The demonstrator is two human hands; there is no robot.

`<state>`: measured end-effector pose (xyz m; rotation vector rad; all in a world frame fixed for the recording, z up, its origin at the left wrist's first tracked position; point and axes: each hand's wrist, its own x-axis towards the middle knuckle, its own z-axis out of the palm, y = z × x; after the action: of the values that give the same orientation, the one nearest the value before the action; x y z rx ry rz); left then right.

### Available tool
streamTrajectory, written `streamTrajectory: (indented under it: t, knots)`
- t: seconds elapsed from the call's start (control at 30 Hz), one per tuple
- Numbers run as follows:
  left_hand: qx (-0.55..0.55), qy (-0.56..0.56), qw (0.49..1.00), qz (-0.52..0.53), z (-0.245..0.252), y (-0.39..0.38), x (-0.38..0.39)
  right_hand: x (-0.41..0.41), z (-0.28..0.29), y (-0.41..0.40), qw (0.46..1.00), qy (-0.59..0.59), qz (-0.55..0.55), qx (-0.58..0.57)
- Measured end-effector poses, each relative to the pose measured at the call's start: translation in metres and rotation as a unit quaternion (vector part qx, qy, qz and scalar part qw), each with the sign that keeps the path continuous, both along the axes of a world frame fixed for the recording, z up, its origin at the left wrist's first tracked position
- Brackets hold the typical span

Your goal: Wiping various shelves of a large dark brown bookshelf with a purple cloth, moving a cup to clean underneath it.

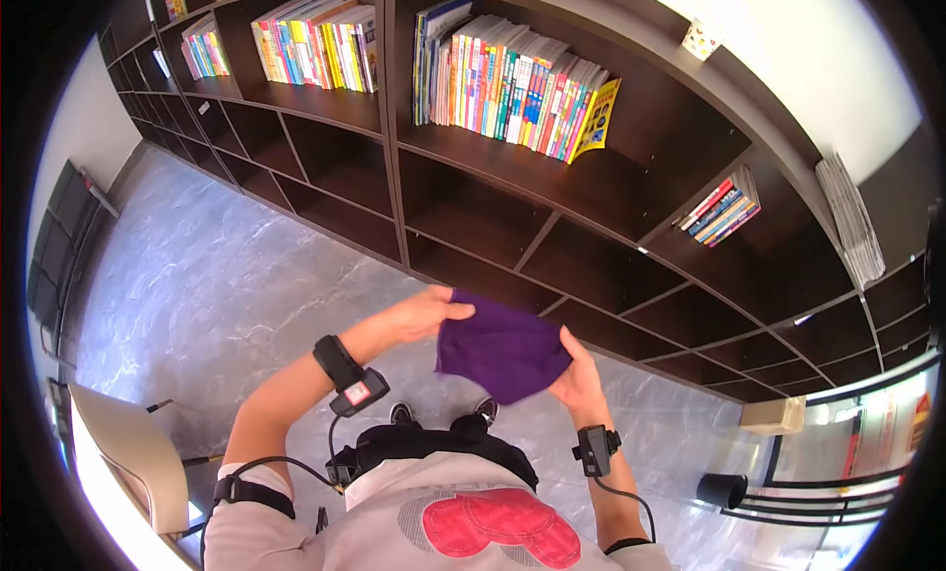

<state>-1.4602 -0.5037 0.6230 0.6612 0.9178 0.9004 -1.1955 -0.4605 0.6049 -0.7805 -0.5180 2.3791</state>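
Observation:
A purple cloth (502, 349) is stretched between my two hands in front of my waist. My left hand (429, 314) pinches its upper left corner, thumb on top. On the other side, my right hand (579, 371) grips the right edge, with the thumb upright along it and the other fingers partly hidden behind the cloth. The fabric hangs in a loose sheet with its lower edge drooping. Beyond it stands a dark brown wooden bookcase (395, 201), apart from the cloth.
Rows of books (510, 91) fill parts of the upper shelves, and a small stack of books (720, 205) lies to the right. A beige chair (140, 453) stands at my left. A black bin (722, 490) and a cardboard box (772, 416) are on the right.

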Motion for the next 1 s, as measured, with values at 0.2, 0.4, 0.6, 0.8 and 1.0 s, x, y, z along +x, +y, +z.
streamTrajectory:
  t: [0.2,0.4,0.6,0.8,1.0]
  knots:
    - [0.125,0.176,0.976,-0.037,0.015,0.010,-0.006,0.014,0.003,-0.012,0.990,-0.062,0.027,0.124]
    - [0.240,0.295,0.925,-0.017,0.020,0.022,-0.016,0.022,-0.013,-0.021,0.990,-0.138,0.004,0.018]
    - [0.249,0.447,0.856,-0.074,0.037,0.016,-0.024,0.013,-0.028,-0.015,0.994,-0.041,-0.096,0.023]
    - [0.145,0.497,0.856,-0.012,0.051,0.001,-0.033,0.001,-0.034,-0.022,0.980,-0.197,-0.023,0.024]
    - [0.135,0.489,0.857,0.094,0.041,-0.009,-0.046,0.001,-0.002,-0.016,0.963,-0.219,-0.029,0.153]
